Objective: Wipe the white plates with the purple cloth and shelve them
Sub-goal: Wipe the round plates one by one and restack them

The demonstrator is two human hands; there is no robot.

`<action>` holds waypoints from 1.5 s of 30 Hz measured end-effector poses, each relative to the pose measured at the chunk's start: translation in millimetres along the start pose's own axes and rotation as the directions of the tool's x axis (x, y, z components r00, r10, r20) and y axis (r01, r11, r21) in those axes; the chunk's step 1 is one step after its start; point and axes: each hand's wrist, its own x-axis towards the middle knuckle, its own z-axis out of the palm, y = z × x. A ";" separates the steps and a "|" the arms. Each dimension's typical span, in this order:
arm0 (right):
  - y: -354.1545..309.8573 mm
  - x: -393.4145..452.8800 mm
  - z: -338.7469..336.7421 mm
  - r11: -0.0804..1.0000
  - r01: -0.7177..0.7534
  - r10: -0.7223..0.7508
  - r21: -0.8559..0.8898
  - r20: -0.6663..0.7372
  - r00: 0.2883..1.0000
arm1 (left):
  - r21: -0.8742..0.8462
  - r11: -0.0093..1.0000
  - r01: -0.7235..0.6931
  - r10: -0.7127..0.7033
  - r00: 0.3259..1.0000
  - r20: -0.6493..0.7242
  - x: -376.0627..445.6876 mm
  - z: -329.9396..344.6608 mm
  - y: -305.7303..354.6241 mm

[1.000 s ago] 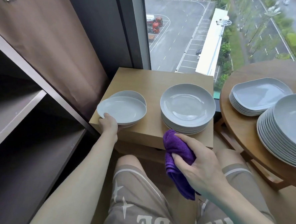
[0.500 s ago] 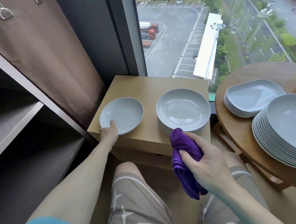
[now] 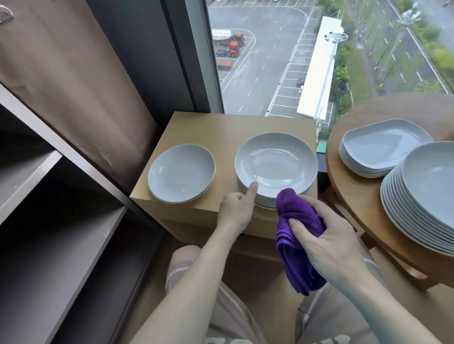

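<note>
Lowest in the frame are the person's two bare forearms and knees in tan shorts, seen from above. At lower right of centre, the right hand (image 3: 328, 240) is curled round a bunched purple cloth (image 3: 296, 236), which hangs down below the fist; its upper fold sits just at the near rim of a plate stack. Just left of it, the left hand (image 3: 236, 211) holds nothing, its fingers mostly folded and one finger stretched out so the tip touches the near rim of the top plate (image 3: 276, 163).

That stack stands at the centre of the frame on a small wooden table (image 3: 218, 127), its near edge close to the table's front edge. A shorter stack (image 3: 181, 173) lies to its left on the same table, apart from the first. At left, dark empty-looking shelves (image 3: 51, 235) run up the frame. At right, a round table (image 3: 368, 189) carries more plate stacks, one tall and leaning out toward the near edge.

The likely risk is the one-finger contact: lifting the smooth top plate by its rim alone could let it slip, or drag the stack toward the table edge. The dangling cloth could also snag a rim. A stray elbow could knock the tall stack at right.

Beyond the tables, a window (image 3: 266, 49) looks down on a car park far below.
</note>
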 end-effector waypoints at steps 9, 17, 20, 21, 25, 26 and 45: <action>8.0 -12.5 -17.1 0.996 -0.019 0.022 0.087 -0.041 0.999 | -0.217 0.953 0.210 -0.219 0.975 -0.018 8.5 28.0 25.4; 5.2 -12.2 -22.0 0.993 -0.022 0.027 0.116 -0.041 0.999 | -0.443 0.852 0.277 -0.291 0.956 0.038 -14.3 22.6 45.1; 0.8 -11.8 -24.3 0.991 -0.013 0.019 0.132 -0.047 0.999 | -0.496 0.826 0.266 -0.272 0.960 0.063 -20.0 17.5 47.7; -0.3 -11.8 -25.0 0.991 -0.009 0.015 0.131 -0.050 0.999 | -0.522 0.813 0.257 -0.259 0.963 0.071 -21.0 15.8 49.1; -4.3 -12.4 -27.9 0.990 -0.015 0.022 0.142 -0.049 0.999 | -0.635 0.740 0.221 -0.217 0.972 0.085 -24.9 12.1 56.0; -5.4 -13.3 -28.3 0.989 -0.015 0.022 0.145 -0.047 0.999 | -0.666 0.715 0.212 -0.212 0.974 0.082 -24.6 12.3 55.4; -39.5 18.5 -32.8 0.990 0.029 -0.035 -0.138 -0.040 0.999 | -0.876 0.376 0.302 0.038 0.939 0.341 -110.6 -22.8 -3.0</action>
